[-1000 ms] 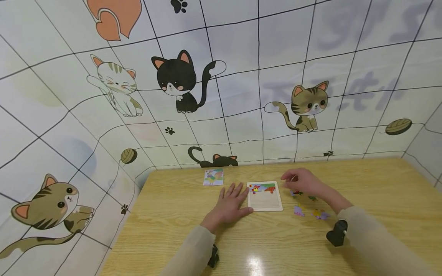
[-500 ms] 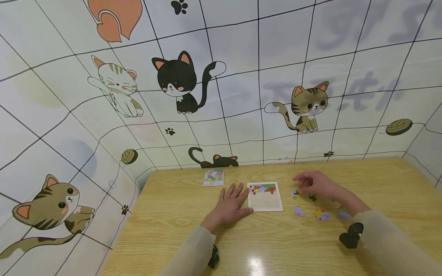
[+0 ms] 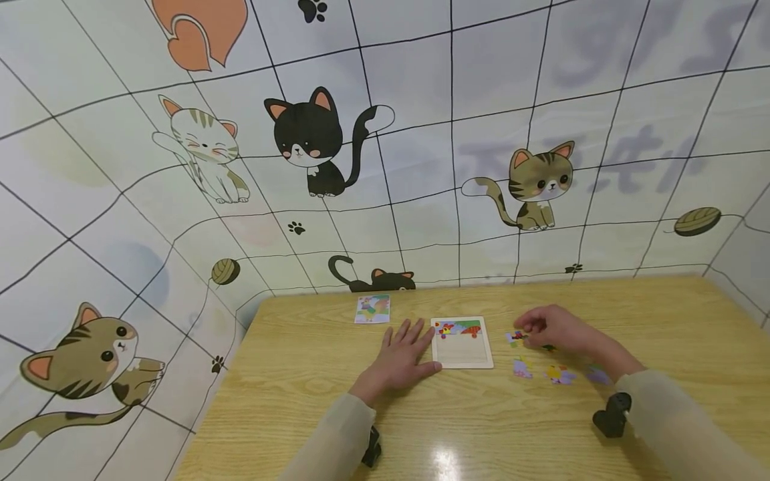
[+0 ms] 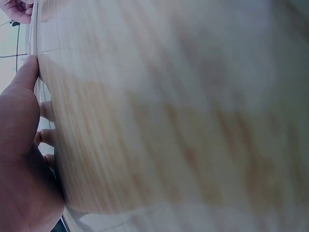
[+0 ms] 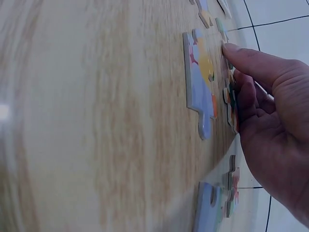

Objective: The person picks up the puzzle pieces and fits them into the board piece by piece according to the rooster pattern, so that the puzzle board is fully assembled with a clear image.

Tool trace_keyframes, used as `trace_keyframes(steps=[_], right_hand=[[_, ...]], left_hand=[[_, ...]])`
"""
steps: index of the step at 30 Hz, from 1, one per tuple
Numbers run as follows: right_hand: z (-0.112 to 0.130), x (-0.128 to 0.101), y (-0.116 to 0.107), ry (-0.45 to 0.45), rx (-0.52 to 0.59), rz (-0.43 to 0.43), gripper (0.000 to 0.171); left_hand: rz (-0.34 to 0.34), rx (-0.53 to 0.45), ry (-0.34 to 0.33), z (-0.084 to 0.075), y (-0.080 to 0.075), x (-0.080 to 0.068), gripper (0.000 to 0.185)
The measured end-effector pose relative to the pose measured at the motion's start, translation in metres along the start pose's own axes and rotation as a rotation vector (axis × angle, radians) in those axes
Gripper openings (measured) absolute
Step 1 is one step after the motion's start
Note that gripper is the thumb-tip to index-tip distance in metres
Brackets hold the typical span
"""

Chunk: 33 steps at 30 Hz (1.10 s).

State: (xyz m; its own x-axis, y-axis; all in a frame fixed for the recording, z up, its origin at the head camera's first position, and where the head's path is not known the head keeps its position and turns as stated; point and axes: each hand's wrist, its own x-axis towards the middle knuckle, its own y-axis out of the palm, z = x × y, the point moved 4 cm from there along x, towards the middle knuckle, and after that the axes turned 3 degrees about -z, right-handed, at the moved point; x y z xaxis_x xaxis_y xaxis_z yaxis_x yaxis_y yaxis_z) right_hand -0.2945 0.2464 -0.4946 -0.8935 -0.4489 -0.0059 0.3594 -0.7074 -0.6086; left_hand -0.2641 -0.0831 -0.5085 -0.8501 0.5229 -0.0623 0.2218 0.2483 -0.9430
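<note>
Two hands are seen on a wooden table (image 3: 313,401), which is backed by a wall (image 3: 180,220) printed with cartoon cats. Near the table's middle a puzzle board (image 3: 462,353) is laid flat, with only its far row filled in with coloured pieces. The left hand (image 3: 402,359) is laid flat and open on the table, fingers spread, its thumb touching the board's left edge. A small picture card (image 3: 372,309) is placed farther off, to the left of the board. To the right of the board, loose pieces (image 3: 559,374) are scattered on the table. The right hand (image 3: 556,329) is lowered over the farthest of them, fingers curled, and a piece (image 5: 231,104) is touched by its fingertips (image 5: 231,50); whether that piece is actually gripped cannot be told. In the right wrist view a larger piece (image 5: 200,87) is seen lying flat just beside those fingers.
</note>
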Motion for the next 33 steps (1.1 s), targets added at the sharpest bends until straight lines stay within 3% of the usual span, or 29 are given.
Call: trace_keyframes(steps=[15, 23, 33], right_hand=[[-0.0018, -0.0005, -0.0001, -0.022, -0.028, 0.007, 0.025], [-0.0012, 0.0002, 0.0036, -0.059, 0.05, -0.004, 0.023], [0.0017, -0.0016, -0.0001, -0.007, 0.109, -0.05, 0.013]], left_hand=[[-0.002, -0.002, -0.003, -0.001, -0.0003, -0.0001, 0.076], [0.002, -0.003, -0.004, 0.0015, 0.0002, -0.0014, 0.076], [0.002, 0.003, 0.005, 0.0024, 0.0006, -0.0008, 0.077]])
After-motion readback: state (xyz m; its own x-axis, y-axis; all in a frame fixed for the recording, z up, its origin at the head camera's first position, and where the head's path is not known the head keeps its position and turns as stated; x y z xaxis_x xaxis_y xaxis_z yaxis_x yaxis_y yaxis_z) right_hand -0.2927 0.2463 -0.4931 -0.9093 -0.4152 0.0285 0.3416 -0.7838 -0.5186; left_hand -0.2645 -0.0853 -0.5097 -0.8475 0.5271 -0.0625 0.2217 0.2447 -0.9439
